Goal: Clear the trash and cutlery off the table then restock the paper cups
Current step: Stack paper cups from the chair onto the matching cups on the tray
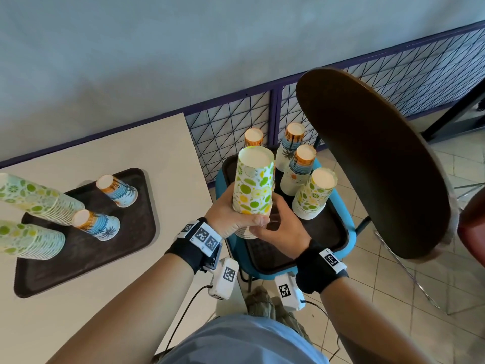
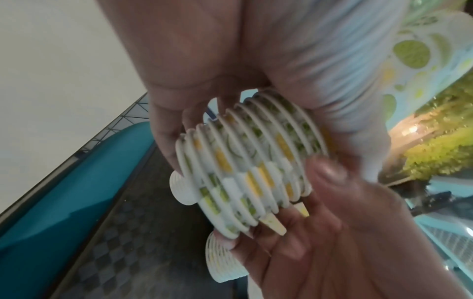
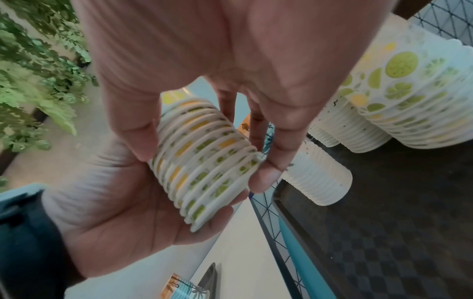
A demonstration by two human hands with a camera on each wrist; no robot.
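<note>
I hold an upside-down stack of lime-print paper cups (image 1: 253, 185) over the dark tray (image 1: 324, 232) on the blue chair (image 1: 220, 181). My left hand (image 1: 233, 215) grips the stack low down, fingers curled round its side. My right hand (image 1: 277, 223) pinches the stacked rims (image 3: 204, 161) at the bottom between thumb and fingertips. The left wrist view shows the same rims (image 2: 250, 165) between both hands. Another lime-print stack (image 1: 315, 197) and three palm-print stacks (image 1: 299, 166) stand on the chair tray.
On the white table (image 1: 131, 153) lies a second dark tray (image 1: 86, 261) with two tall lime-print stacks (image 1: 34, 198) and two short palm-print stacks (image 1: 118, 191). A dark curved chair back (image 1: 372, 158) rises at the right. A wire mesh fence (image 1: 231, 127) runs behind.
</note>
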